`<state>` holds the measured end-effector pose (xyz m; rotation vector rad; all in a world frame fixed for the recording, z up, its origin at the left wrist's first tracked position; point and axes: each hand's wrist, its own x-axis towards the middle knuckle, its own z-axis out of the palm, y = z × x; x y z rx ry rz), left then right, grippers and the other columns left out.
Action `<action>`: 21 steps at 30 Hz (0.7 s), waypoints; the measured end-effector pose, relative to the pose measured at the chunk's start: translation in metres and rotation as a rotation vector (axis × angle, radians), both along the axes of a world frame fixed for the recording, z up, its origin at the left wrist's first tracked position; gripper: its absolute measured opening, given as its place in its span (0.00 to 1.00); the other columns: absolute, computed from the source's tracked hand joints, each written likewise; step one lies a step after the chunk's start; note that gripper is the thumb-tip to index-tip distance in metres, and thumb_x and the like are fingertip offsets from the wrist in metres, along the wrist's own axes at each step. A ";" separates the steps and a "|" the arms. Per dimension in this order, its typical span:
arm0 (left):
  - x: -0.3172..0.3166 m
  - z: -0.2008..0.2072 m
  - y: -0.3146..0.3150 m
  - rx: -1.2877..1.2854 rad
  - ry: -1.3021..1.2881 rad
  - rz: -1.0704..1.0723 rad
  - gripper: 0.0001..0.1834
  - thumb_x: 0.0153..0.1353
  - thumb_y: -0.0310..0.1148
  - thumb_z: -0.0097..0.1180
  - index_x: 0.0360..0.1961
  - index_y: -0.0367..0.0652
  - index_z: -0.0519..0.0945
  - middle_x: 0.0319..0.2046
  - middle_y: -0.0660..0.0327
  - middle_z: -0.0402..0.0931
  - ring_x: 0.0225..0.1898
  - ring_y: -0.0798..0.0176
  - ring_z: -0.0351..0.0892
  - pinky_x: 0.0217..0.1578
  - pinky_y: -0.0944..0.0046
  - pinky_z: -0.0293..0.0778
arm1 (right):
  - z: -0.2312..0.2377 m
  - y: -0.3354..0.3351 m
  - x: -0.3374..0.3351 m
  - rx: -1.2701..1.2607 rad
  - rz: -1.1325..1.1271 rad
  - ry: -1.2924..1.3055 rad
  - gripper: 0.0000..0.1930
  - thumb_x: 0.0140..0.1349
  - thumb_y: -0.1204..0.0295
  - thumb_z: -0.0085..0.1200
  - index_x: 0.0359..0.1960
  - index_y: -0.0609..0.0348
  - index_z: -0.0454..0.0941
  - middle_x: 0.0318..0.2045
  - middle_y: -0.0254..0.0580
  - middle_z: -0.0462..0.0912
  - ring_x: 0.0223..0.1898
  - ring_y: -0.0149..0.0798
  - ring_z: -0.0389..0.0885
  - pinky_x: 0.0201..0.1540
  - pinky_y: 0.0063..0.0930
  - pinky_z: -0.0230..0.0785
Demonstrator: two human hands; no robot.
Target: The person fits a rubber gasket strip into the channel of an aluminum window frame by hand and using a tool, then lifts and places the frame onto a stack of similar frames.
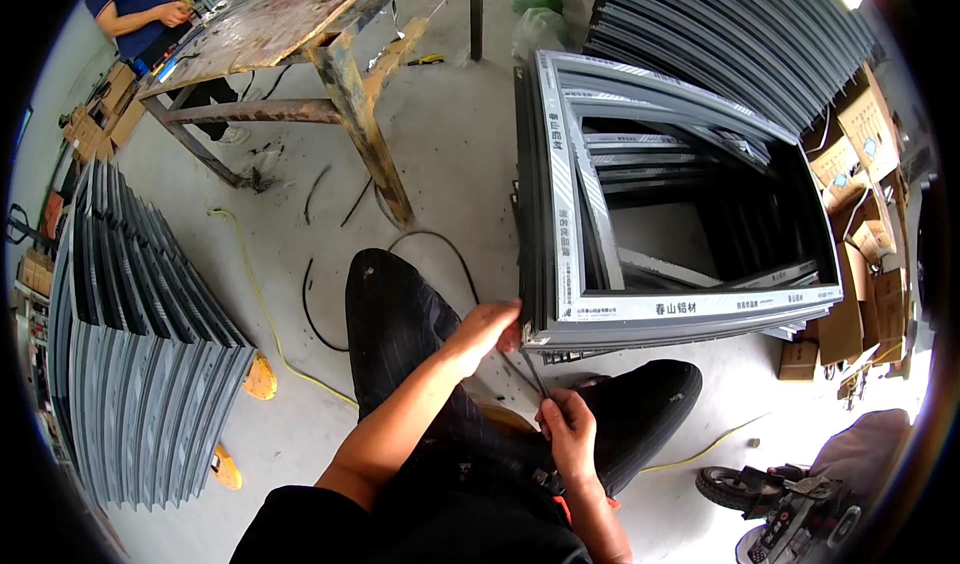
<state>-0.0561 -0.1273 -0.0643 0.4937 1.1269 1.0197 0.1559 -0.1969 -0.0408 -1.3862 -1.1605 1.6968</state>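
Observation:
A stack of grey metal window frames [690, 309] stands before me, the top one covered with printed white film. At its near left corner is my left hand [486, 334], fingers closed against the frame's edge; the fingertips are partly hidden. A thin black rubber strip [534, 372] runs down from that corner to my right hand [568, 426], which pinches it between thumb and fingers. More of the dark strip [455, 251] curves across the floor behind my left knee.
A worn metal-legged table [270, 34] stands far left, with a person [135, 14] working beside it. Frames [150, 394] are stacked at left on yellow supports, others [730, 34] at far right. Cardboard boxes [865, 134] line the right. A small wheeled vehicle [785, 504] stands near right.

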 end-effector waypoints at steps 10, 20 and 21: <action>0.018 -0.004 0.007 0.064 0.281 0.094 0.12 0.65 0.38 0.54 0.37 0.37 0.78 0.27 0.65 0.77 0.27 0.73 0.74 0.28 0.73 0.70 | -0.004 0.003 -0.001 0.020 0.030 -0.015 0.10 0.65 0.72 0.52 0.42 0.67 0.74 0.24 0.32 0.76 0.22 0.21 0.68 0.25 0.16 0.63; 0.018 0.002 -0.007 0.075 0.137 0.057 0.13 0.64 0.38 0.56 0.36 0.37 0.77 0.26 0.66 0.74 0.26 0.73 0.72 0.28 0.70 0.73 | -0.007 0.006 0.000 -0.002 -0.008 0.006 0.09 0.64 0.75 0.52 0.42 0.68 0.74 0.24 0.33 0.77 0.23 0.22 0.70 0.26 0.16 0.63; 0.017 0.006 -0.007 0.066 0.118 0.044 0.12 0.64 0.38 0.56 0.36 0.38 0.77 0.27 0.66 0.74 0.28 0.72 0.73 0.30 0.70 0.74 | -0.006 0.007 0.001 -0.007 -0.015 0.013 0.09 0.64 0.76 0.52 0.42 0.67 0.73 0.24 0.33 0.77 0.23 0.22 0.71 0.26 0.16 0.64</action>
